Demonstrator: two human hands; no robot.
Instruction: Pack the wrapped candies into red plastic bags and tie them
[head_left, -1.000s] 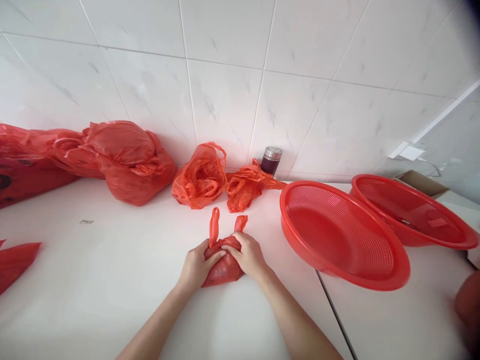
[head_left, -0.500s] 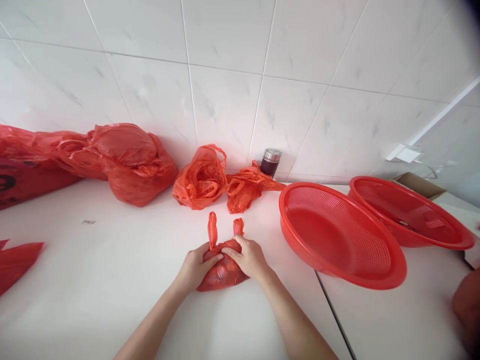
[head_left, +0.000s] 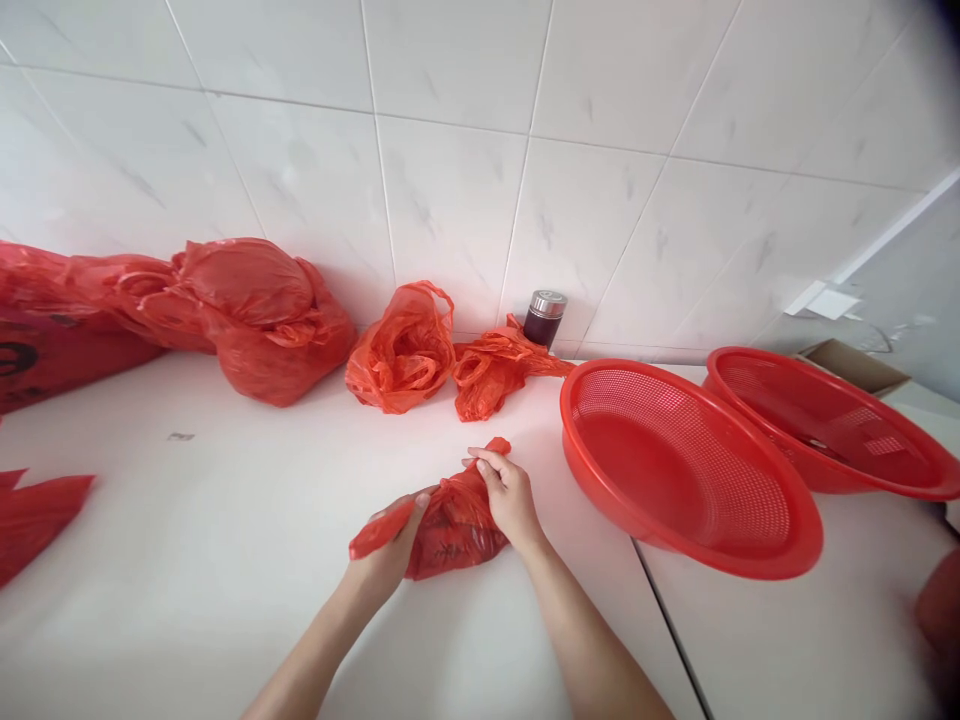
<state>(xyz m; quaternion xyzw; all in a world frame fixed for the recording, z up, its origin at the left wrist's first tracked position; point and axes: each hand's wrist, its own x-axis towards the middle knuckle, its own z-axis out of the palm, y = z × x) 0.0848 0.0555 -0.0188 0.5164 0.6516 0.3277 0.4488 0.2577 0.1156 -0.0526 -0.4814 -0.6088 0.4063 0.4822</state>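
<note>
A small red plastic bag [head_left: 454,520] with something inside lies on the white counter [head_left: 225,560] in front of me. My left hand [head_left: 390,555] pinches the bag's left handle, which is pulled out sideways to the left. My right hand [head_left: 510,495] grips the right handle near the bag's top. Both hands are closed on the plastic.
Two red mesh baskets [head_left: 675,470] [head_left: 832,425] stand at the right. Crumpled red bags [head_left: 405,350] [head_left: 495,370] and a big full red bag [head_left: 255,320] lie along the tiled wall. A dark jar with a metal lid [head_left: 544,318] stands behind them. Another red bag [head_left: 37,505] lies at the left edge.
The two handles stood upright above the bag before. Now my hands have pulled them apart, the left one out to the left, and the bag has opened out a little.
</note>
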